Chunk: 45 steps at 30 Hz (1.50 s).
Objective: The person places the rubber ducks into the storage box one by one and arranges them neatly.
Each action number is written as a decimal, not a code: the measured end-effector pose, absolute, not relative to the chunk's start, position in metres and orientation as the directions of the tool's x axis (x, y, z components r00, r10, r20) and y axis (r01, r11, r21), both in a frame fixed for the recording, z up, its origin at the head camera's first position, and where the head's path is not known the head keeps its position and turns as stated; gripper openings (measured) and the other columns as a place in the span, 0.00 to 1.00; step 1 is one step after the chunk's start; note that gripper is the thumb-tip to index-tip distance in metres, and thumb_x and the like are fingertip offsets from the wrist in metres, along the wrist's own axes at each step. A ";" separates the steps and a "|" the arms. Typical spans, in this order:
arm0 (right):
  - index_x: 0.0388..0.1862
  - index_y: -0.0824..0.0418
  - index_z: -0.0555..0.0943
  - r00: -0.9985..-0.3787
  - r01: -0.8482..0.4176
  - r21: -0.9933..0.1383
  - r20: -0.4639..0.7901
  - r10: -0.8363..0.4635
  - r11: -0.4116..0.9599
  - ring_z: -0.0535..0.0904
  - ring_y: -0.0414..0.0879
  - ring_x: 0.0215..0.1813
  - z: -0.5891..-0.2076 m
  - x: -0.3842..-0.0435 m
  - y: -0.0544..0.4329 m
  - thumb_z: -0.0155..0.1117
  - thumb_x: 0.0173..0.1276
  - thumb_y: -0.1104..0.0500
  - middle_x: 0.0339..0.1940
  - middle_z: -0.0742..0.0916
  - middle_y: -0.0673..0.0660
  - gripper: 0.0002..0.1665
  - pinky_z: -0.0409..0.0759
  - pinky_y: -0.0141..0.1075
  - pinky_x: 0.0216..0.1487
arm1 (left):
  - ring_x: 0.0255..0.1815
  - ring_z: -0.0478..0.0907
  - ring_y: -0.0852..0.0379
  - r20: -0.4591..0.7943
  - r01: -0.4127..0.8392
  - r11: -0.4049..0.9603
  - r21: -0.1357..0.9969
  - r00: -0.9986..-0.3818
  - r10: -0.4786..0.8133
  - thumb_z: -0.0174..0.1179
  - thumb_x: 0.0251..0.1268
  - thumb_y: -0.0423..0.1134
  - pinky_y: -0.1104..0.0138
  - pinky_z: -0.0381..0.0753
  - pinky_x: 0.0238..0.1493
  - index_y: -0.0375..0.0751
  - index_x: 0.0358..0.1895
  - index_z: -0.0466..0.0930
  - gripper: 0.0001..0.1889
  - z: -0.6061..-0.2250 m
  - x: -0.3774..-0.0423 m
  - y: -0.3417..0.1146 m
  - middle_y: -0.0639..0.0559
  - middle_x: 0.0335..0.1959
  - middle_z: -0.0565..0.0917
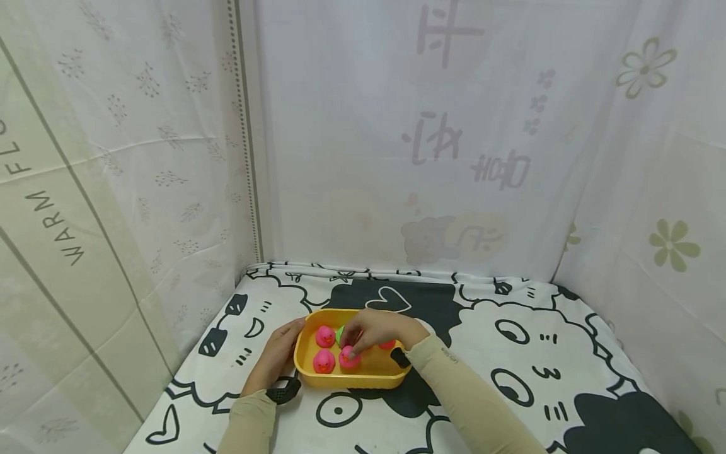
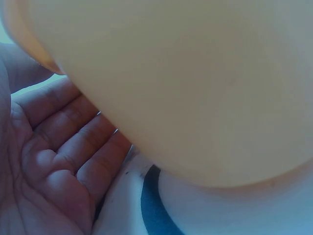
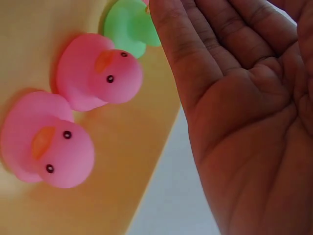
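A yellow plastic tray (image 1: 354, 381) holds several rubber ducks. Against its left end rests my left hand (image 1: 280, 353), and in the left wrist view those fingers (image 2: 73, 115) lie fairly straight, their tips hidden behind the tray wall (image 2: 195, 98). Over the tray, my right hand (image 1: 380, 329) pinches a pink rubber duck (image 1: 349, 360) with thumb and fingers. Other pink ducks (image 1: 324, 361) sit to the left of it. Partly covered by that hand is a green duck (image 1: 339, 334). In the right wrist view, the right fingertips are out of frame.
Beneath the tray spreads a black-and-white cartoon-print cloth (image 1: 533, 359). Pale printed curtains (image 1: 368, 157) enclose the back and both sides. A black wrist strap (image 1: 283, 391) circles the left wrist. A reddish-pink duck (image 1: 387, 345) shows beyond the right hand.
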State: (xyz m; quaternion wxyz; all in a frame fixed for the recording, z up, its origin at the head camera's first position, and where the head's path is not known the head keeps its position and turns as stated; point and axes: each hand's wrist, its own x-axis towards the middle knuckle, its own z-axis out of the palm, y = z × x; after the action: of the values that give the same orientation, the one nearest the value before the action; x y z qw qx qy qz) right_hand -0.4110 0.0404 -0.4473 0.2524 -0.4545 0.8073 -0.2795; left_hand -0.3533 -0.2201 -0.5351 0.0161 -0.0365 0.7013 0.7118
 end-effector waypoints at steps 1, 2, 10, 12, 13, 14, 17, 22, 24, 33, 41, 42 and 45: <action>0.49 0.59 0.87 -0.462 -0.589 -0.682 -0.155 -0.873 0.433 0.82 0.36 0.45 -0.449 -0.412 0.040 0.75 0.62 0.61 0.39 0.87 0.41 0.16 0.82 0.27 0.48 | 0.65 0.75 0.47 -0.073 -0.073 -0.012 0.997 -0.997 -0.029 0.52 0.76 0.58 0.61 0.79 0.61 0.36 0.71 0.71 0.33 -0.535 -0.353 -0.220 0.40 0.69 0.74; 0.49 0.59 0.87 -0.463 -0.586 -0.683 -0.158 -0.872 0.435 0.82 0.36 0.45 -0.451 -0.412 0.040 0.76 0.62 0.61 0.39 0.87 0.42 0.16 0.83 0.27 0.48 | 0.65 0.75 0.47 -0.072 -0.072 -0.008 0.997 -0.997 -0.033 0.52 0.76 0.58 0.61 0.79 0.61 0.36 0.71 0.71 0.33 -0.536 -0.353 -0.220 0.40 0.69 0.74; 0.47 0.56 0.88 -0.454 -0.567 -0.706 -0.163 -0.876 0.425 0.81 0.37 0.43 -0.465 -0.415 0.039 0.76 0.61 0.61 0.38 0.88 0.42 0.14 0.83 0.28 0.48 | 0.65 0.75 0.47 -0.075 -0.075 -0.004 0.997 -0.996 -0.048 0.53 0.76 0.57 0.60 0.79 0.62 0.37 0.70 0.72 0.31 -0.537 -0.354 -0.220 0.41 0.68 0.76; 0.47 0.56 0.88 -0.449 -0.571 -0.708 -0.156 -0.880 0.417 0.81 0.37 0.42 -0.466 -0.414 0.038 0.76 0.61 0.61 0.38 0.88 0.42 0.14 0.83 0.29 0.47 | 0.65 0.76 0.47 -0.072 -0.072 -0.001 0.997 -0.996 -0.049 0.52 0.76 0.57 0.59 0.79 0.61 0.37 0.70 0.72 0.31 -0.537 -0.354 -0.220 0.40 0.68 0.76; 0.47 0.56 0.88 -0.448 -0.571 -0.709 -0.155 -0.881 0.415 0.81 0.38 0.42 -0.467 -0.413 0.037 0.77 0.61 0.60 0.38 0.88 0.42 0.14 0.83 0.29 0.47 | 0.65 0.76 0.47 -0.074 -0.074 -0.006 0.997 -0.996 -0.049 0.53 0.76 0.57 0.60 0.79 0.61 0.37 0.70 0.72 0.31 -0.537 -0.354 -0.220 0.41 0.67 0.76; 0.47 0.56 0.88 -0.446 -0.573 -0.707 -0.155 -0.882 0.414 0.81 0.38 0.42 -0.467 -0.413 0.036 0.77 0.61 0.60 0.38 0.88 0.42 0.14 0.83 0.29 0.47 | 0.64 0.76 0.47 -0.075 -0.075 -0.008 0.997 -0.996 -0.050 0.53 0.76 0.57 0.60 0.79 0.61 0.37 0.70 0.72 0.31 -0.537 -0.354 -0.221 0.41 0.67 0.76; 0.47 0.56 0.88 -0.440 -0.583 -0.701 -0.153 -0.885 0.411 0.81 0.37 0.41 -0.468 -0.411 0.033 0.77 0.60 0.61 0.37 0.88 0.42 0.15 0.83 0.28 0.47 | 0.63 0.76 0.47 -0.075 -0.074 -0.015 0.997 -0.996 -0.050 0.53 0.75 0.57 0.60 0.80 0.60 0.36 0.70 0.72 0.32 -0.538 -0.354 -0.221 0.40 0.67 0.76; 0.46 0.55 0.87 -0.451 -0.576 -0.698 -0.164 -0.877 0.427 0.81 0.37 0.42 -0.469 -0.409 0.031 0.77 0.60 0.64 0.38 0.87 0.42 0.15 0.83 0.27 0.47 | 0.64 0.76 0.48 -0.079 -0.078 -0.015 0.997 -0.996 -0.052 0.54 0.73 0.60 0.60 0.79 0.61 0.36 0.70 0.71 0.35 -0.539 -0.355 -0.220 0.40 0.67 0.76; 0.46 0.55 0.87 -0.451 -0.578 -0.695 -0.163 -0.877 0.427 0.82 0.36 0.42 -0.469 -0.409 0.031 0.77 0.60 0.64 0.38 0.87 0.42 0.15 0.83 0.27 0.47 | 0.65 0.76 0.47 -0.082 -0.081 -0.014 0.997 -0.995 -0.050 0.55 0.72 0.61 0.59 0.78 0.62 0.35 0.71 0.71 0.36 -0.539 -0.355 -0.220 0.39 0.68 0.75; 0.47 0.55 0.87 -0.455 -0.584 -0.696 -0.146 -0.879 0.418 0.81 0.37 0.43 -0.462 -0.408 0.036 0.77 0.61 0.61 0.39 0.88 0.43 0.14 0.83 0.28 0.48 | 0.68 0.72 0.44 -0.092 -0.092 0.005 0.996 -0.995 -0.049 0.54 0.72 0.62 0.57 0.75 0.65 0.36 0.71 0.70 0.37 -0.536 -0.355 -0.221 0.39 0.70 0.73; 0.49 0.55 0.87 -0.476 -0.576 -0.692 -0.148 -0.867 0.435 0.81 0.36 0.45 -0.460 -0.408 0.039 0.77 0.61 0.59 0.40 0.87 0.42 0.16 0.82 0.28 0.49 | 0.68 0.72 0.44 -0.089 -0.089 -0.004 0.996 -0.996 -0.030 0.54 0.72 0.62 0.58 0.75 0.64 0.36 0.72 0.70 0.37 -0.537 -0.355 -0.221 0.39 0.70 0.73; 0.49 0.54 0.87 -0.479 -0.575 -0.691 -0.150 -0.865 0.438 0.81 0.36 0.45 -0.459 -0.409 0.040 0.77 0.61 0.58 0.40 0.87 0.42 0.16 0.82 0.28 0.50 | 0.68 0.73 0.44 -0.088 -0.088 -0.006 0.996 -0.996 -0.032 0.54 0.72 0.62 0.58 0.76 0.64 0.36 0.71 0.70 0.37 -0.537 -0.355 -0.221 0.40 0.70 0.73; 0.49 0.54 0.87 -0.486 -0.575 -0.688 -0.148 -0.861 0.443 0.81 0.36 0.45 -0.455 -0.409 0.042 0.77 0.61 0.57 0.41 0.88 0.42 0.17 0.82 0.28 0.50 | 0.66 0.74 0.46 -0.081 -0.081 -0.008 0.997 -0.996 -0.038 0.55 0.71 0.62 0.59 0.77 0.63 0.37 0.71 0.72 0.37 -0.537 -0.355 -0.221 0.40 0.69 0.75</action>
State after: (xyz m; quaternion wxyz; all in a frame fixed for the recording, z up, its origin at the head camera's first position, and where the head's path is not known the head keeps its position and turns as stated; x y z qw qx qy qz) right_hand -0.4092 0.0425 -0.4554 0.2480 -0.4421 0.8124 -0.2882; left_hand -0.3552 -0.2214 -0.5371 0.0151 -0.0424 0.7040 0.7088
